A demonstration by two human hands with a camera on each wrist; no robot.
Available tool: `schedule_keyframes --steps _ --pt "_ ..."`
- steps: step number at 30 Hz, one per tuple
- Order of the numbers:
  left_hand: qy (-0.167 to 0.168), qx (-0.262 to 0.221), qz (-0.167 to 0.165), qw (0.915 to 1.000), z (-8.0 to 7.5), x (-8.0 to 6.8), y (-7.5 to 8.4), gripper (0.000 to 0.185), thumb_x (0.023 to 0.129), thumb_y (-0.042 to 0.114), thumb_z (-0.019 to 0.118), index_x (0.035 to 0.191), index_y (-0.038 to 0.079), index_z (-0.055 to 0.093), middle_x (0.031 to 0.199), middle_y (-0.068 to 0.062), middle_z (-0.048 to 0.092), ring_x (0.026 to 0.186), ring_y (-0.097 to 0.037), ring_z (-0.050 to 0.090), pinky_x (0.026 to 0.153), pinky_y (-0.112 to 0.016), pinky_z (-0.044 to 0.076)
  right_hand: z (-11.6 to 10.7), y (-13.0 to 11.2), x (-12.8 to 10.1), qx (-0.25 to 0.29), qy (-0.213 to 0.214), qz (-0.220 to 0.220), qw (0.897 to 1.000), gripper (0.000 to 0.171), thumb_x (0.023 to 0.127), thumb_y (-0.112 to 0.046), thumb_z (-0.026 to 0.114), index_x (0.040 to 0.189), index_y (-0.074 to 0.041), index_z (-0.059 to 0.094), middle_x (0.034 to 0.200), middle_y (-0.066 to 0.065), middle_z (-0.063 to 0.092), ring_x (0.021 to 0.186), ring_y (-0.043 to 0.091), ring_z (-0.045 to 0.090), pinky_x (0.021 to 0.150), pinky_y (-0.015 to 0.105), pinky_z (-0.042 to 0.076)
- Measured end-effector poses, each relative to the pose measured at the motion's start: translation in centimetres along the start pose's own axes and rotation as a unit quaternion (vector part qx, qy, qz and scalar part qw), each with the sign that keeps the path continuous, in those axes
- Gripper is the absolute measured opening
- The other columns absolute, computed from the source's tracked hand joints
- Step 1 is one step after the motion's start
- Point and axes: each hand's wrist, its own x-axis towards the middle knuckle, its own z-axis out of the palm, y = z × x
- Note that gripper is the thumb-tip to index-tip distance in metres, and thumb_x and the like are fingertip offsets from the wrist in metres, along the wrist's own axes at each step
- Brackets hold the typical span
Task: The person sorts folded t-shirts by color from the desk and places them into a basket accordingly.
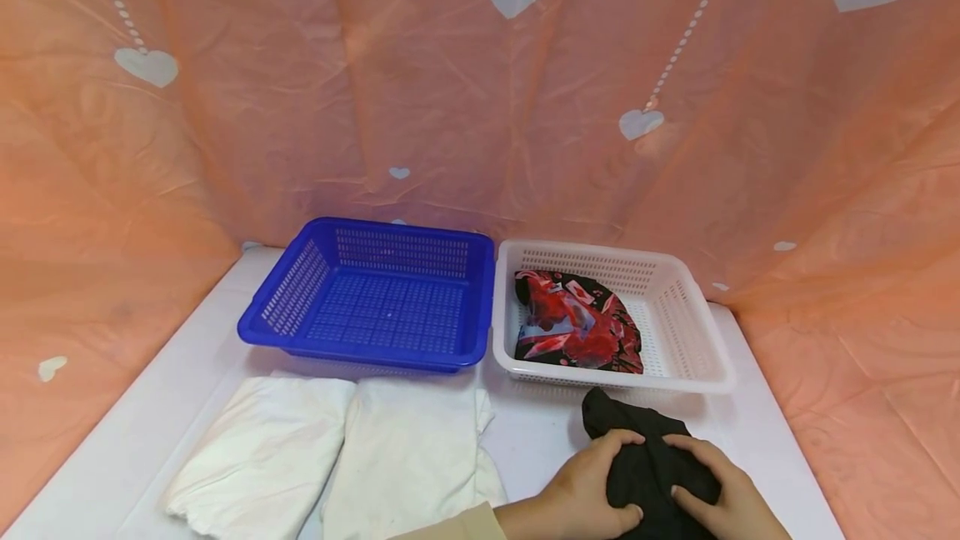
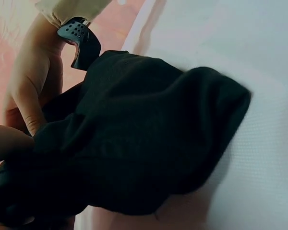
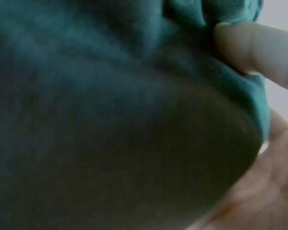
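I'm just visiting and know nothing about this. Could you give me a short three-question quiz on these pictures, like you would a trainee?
1. True or false: the left hand and the right hand both grip the crumpled black cloth.
2. What lies in the white rectangular plastic basket?
3. Fill in: in the head view, the blue rectangular plastic basket stands to the ____ of the white one.

Key:
1. True.
2. A black cloth with a red print.
3. Left.
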Motion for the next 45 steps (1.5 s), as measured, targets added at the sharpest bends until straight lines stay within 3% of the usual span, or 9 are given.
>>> schedule_keyframes --steps 4,10,15,22,27,32,39,45 --pt "0.006 0.058 0.039 0.9975 -0.3 -0.1 0.7 0.068 0.079 0.026 0.074 0.137 0.028 0.039 0.123 0.007 0.056 0.103 0.002 0.053 0.083 -0.015 0.046 -0.3 -0.5 0.2 0.017 0.019 -0.044 0.999 0.072 0.055 0.008 0.084 0.121 -0.010 0.061 0.119 -0.024 0.053 0.111 -0.020 0.040 0.090 -0.002 0.028" --pt "0.012 0.097 0.072 0.9926 -1.1 -0.3 1.6 0.069 0.079 0.025 0.073 0.139 0.028 0.038 0.115 0.006 0.056 0.093 0.003 0.052 0.076 -0.009 0.043 -1.0 -1.2 0.7 0.037 0.042 -0.082 0.995 0.075 0.050 0.015 0.081 0.120 -0.005 0.061 0.118 -0.018 0.056 0.111 -0.014 0.045 0.091 0.000 0.030" --pt "0.033 0.108 0.092 0.9894 -2.0 -0.2 2.3 0.070 0.079 0.022 0.072 0.139 0.028 0.037 0.114 0.007 0.056 0.092 0.004 0.053 0.076 -0.008 0.042 -1.6 -2.3 1.3 0.043 0.058 -0.055 0.996 0.072 0.054 0.017 0.080 0.120 -0.005 0.062 0.118 -0.019 0.055 0.108 -0.013 0.047 0.088 0.000 0.034" --pt "0.073 0.078 0.136 0.9850 -3.2 0.3 2.5 0.069 0.079 0.012 0.072 0.139 0.025 0.039 0.128 0.002 0.055 0.112 -0.002 0.054 0.093 -0.011 0.042 -2.1 -4.0 2.3 0.056 0.082 -0.006 0.995 0.067 0.060 0.017 0.079 0.120 -0.006 0.062 0.113 -0.017 0.055 0.103 -0.011 0.049 0.087 0.000 0.036" --pt "0.094 0.049 0.129 0.9860 -4.2 0.6 2.7 0.070 0.078 0.008 0.072 0.138 0.026 0.040 0.132 0.002 0.054 0.114 -0.003 0.054 0.095 -0.015 0.044 -2.4 -4.5 3.2 0.066 0.092 0.005 0.994 0.066 0.062 0.017 0.079 0.121 -0.005 0.062 0.113 -0.016 0.056 0.101 -0.008 0.051 0.083 0.001 0.039" --pt "0.107 0.018 0.128 0.9858 -5.3 0.8 2.8 0.068 0.079 0.005 0.071 0.137 0.026 0.041 0.132 0.002 0.054 0.116 -0.004 0.053 0.097 -0.020 0.045 -2.7 -5.0 4.0 0.078 0.107 -0.010 0.991 0.066 0.060 0.019 0.078 0.120 -0.003 0.063 0.112 -0.012 0.057 0.100 -0.006 0.053 0.082 0.002 0.041" --pt "0.155 0.009 0.165 0.9741 -6.9 1.4 3.0 0.064 0.078 0.001 0.071 0.134 0.019 0.046 0.132 0.001 0.057 0.120 -0.007 0.053 0.101 -0.024 0.044 -3.5 -5.9 5.9 0.088 0.131 -0.025 0.987 0.064 0.060 0.021 0.078 0.119 0.000 0.063 0.105 -0.012 0.057 0.087 -0.004 0.056 0.074 0.005 0.046" --pt "0.180 -0.020 0.161 0.9702 -8.7 1.9 3.4 0.062 0.078 0.000 0.071 0.133 0.018 0.048 0.132 -0.001 0.057 0.122 -0.010 0.054 0.106 -0.028 0.042 -4.0 -6.2 7.9 0.103 0.153 -0.046 0.982 0.063 0.060 0.022 0.077 0.118 0.002 0.064 0.102 -0.011 0.058 0.081 -0.003 0.056 0.068 0.006 0.045"
